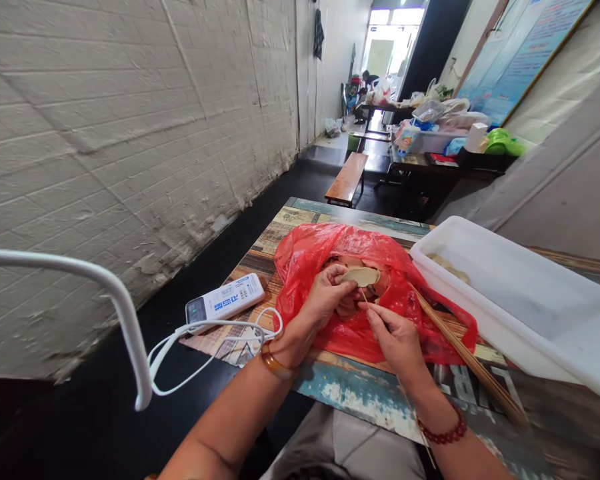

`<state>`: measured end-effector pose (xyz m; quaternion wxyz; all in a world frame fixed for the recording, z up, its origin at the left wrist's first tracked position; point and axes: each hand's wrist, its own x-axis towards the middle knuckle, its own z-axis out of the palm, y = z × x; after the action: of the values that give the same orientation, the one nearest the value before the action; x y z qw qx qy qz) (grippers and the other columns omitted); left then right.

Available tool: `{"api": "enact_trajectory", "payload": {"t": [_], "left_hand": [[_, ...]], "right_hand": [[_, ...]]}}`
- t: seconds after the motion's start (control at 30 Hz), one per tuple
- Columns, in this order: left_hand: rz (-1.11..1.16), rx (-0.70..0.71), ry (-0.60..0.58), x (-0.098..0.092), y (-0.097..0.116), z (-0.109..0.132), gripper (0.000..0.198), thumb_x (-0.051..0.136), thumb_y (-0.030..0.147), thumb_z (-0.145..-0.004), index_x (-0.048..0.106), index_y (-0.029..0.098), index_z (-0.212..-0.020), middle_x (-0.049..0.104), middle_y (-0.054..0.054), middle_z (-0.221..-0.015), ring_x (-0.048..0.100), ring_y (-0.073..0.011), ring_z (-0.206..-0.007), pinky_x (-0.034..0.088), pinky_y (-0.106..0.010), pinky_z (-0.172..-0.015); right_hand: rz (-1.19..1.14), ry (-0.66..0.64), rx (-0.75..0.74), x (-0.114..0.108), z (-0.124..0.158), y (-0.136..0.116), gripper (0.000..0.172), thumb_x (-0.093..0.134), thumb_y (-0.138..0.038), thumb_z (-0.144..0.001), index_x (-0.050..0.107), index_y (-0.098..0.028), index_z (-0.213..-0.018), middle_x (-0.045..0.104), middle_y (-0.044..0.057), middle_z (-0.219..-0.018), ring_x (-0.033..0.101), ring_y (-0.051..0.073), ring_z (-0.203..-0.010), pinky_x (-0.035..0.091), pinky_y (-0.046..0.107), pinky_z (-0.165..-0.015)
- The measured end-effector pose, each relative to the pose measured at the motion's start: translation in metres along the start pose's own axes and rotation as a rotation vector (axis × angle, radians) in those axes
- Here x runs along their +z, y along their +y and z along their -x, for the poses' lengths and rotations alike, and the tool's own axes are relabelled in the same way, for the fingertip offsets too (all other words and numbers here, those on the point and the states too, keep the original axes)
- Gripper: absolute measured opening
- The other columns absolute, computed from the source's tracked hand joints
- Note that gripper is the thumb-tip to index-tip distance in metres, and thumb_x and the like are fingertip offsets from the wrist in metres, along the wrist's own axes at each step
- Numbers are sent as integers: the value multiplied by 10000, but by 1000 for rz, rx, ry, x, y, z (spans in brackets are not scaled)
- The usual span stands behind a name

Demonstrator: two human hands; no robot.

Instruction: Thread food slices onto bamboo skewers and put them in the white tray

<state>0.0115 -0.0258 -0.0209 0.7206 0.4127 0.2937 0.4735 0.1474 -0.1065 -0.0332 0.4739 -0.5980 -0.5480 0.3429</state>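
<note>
The thin tan slice [361, 275] sits over the mouth of the red plastic bag [310, 257], which lies open on the patterned table [345, 390]. My left hand [325, 293] pinches the slice at its near edge between thumb and fingertips. My right hand [397, 337] is clenched around a bamboo skewer [364, 297], its tip just below the slice.

As I judge it, the step in hand is threading the slice onto the skewer. To do it well:

1. Keep the slice flat and taut in the left pinch, fingers clear of the entry spot.
2. Grip the skewer close to its tip so it does not flex.
3. Push along the skewer's own axis, away from the left fingertips; a slip there is the main risk.
4. Work over the bag so a dropped piece lands inside.

More pale pieces show inside the bag, indistinct. A bundle of skewers [467, 360] lies just beside the bag on the right, touching it. Beyond that stands a white plastic tub [530, 313] with a few pale pieces at its far end. A white power strip [225, 301] with its cable rests at the left table edge
</note>
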Motion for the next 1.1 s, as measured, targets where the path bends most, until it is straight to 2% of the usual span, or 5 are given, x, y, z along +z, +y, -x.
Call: {"api": "enact_trajectory", "payload": {"t": [0.23,0.4,0.7,0.9,1.1], "left_hand": [[-33,1,29,1,0,-1,326,747,274,-633,511,164,-831,671,-12,-673,633,-128,-559,472,-203,-525],[-52,-1,18,2,0,-1,315,736,278,-643,506,165,-825,672,-15,-669,630,-132,-559,472,-210,-529],[-202,100,48,8,3,0,290,751,316,-630,542,144,-734,655,-15,-674,602,-111,-585,444,-199,-560],[-226,48,57,10,2,1,301,735,341,-635,530,163,-764,669,-27,-683,601,-128,-548,444,-220,-523],[-253,48,72,8,0,0,299,764,303,-598,539,166,-740,658,-9,-659,583,-112,-531,427,-199,-501]], "right_hand": [[-50,3,21,-1,1,0,333,532,-374,-837,718,-166,-1018,683,41,-673,620,192,-643,439,247,-466],[-69,19,20,-1,0,-2,319,547,-376,-822,726,-176,-994,663,31,-635,593,181,-603,420,247,-462],[-60,8,55,0,-3,2,353,523,-400,-832,721,-156,-993,625,21,-606,521,145,-529,359,231,-437],[-37,23,37,-1,-5,4,358,525,-409,-830,729,-155,-978,532,-22,-508,425,112,-448,336,227,-435],[-18,30,23,0,-5,2,348,521,-405,-828,734,-153,-941,516,-26,-497,425,110,-448,339,225,-444]]}}
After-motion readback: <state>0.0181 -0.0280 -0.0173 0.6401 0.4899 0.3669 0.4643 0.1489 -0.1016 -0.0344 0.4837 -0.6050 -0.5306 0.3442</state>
